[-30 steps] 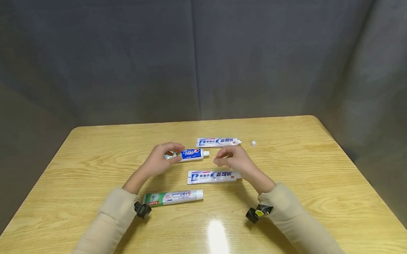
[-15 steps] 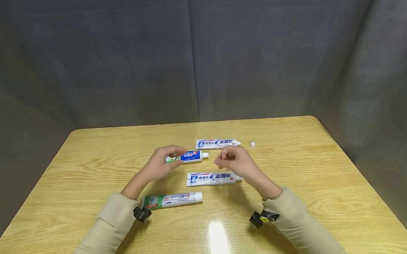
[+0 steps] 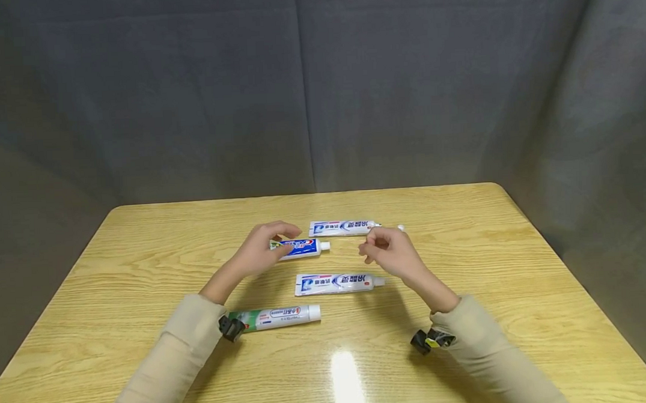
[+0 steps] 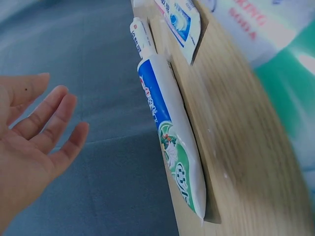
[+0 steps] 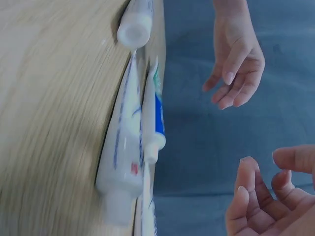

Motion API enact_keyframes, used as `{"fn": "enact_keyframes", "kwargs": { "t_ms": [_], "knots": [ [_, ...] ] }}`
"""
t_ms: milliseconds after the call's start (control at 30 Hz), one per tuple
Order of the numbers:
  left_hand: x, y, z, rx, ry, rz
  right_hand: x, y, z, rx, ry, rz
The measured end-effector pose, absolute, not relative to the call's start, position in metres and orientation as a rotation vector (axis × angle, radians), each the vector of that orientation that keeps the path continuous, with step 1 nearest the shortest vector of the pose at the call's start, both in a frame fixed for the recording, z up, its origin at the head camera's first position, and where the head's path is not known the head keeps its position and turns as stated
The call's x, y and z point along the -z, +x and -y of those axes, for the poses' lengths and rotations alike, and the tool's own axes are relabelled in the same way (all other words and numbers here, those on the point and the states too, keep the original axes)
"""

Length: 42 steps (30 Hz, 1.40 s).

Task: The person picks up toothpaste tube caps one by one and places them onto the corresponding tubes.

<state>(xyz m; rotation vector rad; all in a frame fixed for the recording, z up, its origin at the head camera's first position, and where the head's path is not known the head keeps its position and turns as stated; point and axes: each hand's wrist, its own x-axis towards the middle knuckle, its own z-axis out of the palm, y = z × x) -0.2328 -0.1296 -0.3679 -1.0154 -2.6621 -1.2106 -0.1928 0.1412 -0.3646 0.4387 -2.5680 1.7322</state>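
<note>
My left hand (image 3: pixel 262 249) hovers over the tail end of a blue, white and green toothpaste tube (image 3: pixel 306 248), fingers spread. The left wrist view shows the tube (image 4: pixel 172 132) lying on the wood, apart from that hand (image 4: pixel 37 128). My right hand (image 3: pixel 394 252) is raised to the right of the tube's white cap (image 3: pixel 325 246), fingers loosely bent and nothing visible between them. Behind it lies a white and blue toothpaste tube (image 3: pixel 337 228), its nozzle end partly covered by the right fingers. A similar white tube (image 3: pixel 334 283), capped, lies nearer.
A green and white toothpaste tube (image 3: pixel 287 316) lies closest to me, beside my left wrist. A small loose white cap (image 3: pixel 402 227) sits at the back right, just past my right hand. The wooden table (image 3: pixel 493 266) ends at a grey curtain (image 3: pixel 405 90).
My right hand has drawn back to the right, away from the blue tube's cap. My left hand has lifted slightly and its fingers have spread off the tube.
</note>
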Motion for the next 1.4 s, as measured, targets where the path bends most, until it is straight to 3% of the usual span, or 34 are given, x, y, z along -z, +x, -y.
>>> {"fn": "enact_keyframes", "kwargs": {
  "t_ms": [700,1400],
  "knots": [
    [0.362,-0.276,0.105,1.010,-0.957,2.884,0.379,-0.229,-0.197,-1.494,0.141,2.762],
    [0.367,-0.312,0.083,0.989,-0.727,3.067,0.391,-0.264,-0.222,-1.562,0.057,2.905]
  ]
}}
